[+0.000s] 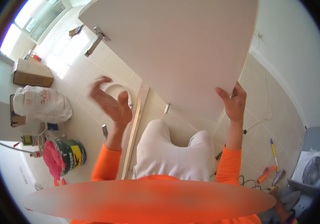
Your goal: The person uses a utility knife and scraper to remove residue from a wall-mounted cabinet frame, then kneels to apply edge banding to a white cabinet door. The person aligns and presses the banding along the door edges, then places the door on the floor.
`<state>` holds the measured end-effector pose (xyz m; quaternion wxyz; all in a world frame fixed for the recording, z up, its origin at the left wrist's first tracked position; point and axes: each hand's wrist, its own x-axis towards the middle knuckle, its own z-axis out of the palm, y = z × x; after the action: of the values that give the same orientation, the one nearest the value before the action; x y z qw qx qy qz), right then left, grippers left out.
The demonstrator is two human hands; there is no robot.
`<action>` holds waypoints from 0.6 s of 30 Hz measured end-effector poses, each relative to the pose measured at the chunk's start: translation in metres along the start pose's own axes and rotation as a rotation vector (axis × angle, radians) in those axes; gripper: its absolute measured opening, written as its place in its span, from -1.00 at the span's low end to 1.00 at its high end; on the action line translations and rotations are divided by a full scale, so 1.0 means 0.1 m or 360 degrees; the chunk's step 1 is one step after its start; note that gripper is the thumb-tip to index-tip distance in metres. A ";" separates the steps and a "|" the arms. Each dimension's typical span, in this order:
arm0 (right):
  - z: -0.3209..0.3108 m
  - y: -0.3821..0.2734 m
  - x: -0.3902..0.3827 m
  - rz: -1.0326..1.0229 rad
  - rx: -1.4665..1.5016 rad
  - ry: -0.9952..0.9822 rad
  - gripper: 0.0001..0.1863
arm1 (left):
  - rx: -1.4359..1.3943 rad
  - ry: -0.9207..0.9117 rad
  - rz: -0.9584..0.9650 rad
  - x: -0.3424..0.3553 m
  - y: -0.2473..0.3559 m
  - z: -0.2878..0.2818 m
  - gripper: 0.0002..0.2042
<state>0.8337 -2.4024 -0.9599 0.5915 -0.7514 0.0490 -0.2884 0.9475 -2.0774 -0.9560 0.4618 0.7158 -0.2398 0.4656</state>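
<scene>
A large pale cabinet door [178,48] stands tilted in front of my knees. My right hand [236,101] grips its right edge, with the thumb on the near face and the fingers behind. One metal hinge [95,42] sticks out from the door's left edge, and a second hinge [167,108] shows at its lower edge, near my knee. My left hand [114,105] is held in the air left of the door, touching nothing. Its fingers are spread and slightly blurred by motion.
Long wooden strips [134,128] lie left of my legs. Farther left are a paint bucket [72,155] with a pink cloth, a white sack [42,103] and a cardboard box [33,73]. A thin cable [267,95] and hand tools [274,155] lie on the right, near a boxed round fitting [312,170].
</scene>
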 end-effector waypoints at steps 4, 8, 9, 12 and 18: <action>-0.10 -0.01 -0.06 0.0175 -0.0104 0.0013 -0.63 | -0.0770 -0.0778 -0.1431 -1.03 -1.22 0.27 -0.15; -0.14 0.04 -0.08 0.0254 0.0024 0.0026 -0.66 | -0.1179 -0.1497 -0.1410 -1.27 -1.76 0.82 -0.03; -0.14 0.06 -0.09 0.0250 0.0017 0.0047 -0.67 | -0.1295 -0.1680 -0.1410 -1.26 -1.82 0.91 0.01; -0.14 0.09 -0.07 0.0241 0.0032 0.0107 -0.68 | -0.1268 -0.1785 -0.1704 -1.24 -1.80 1.09 -0.09; -0.22 0.14 0.02 0.0219 0.0038 0.0186 -0.54 | -0.1363 -0.1587 -0.1770 -1.21 -1.67 1.25 -0.38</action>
<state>0.8288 -2.4260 -0.9687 0.6151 -0.7209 0.1315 -0.2910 1.0773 -2.1220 -1.1542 0.6937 0.6144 -0.1841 -0.3276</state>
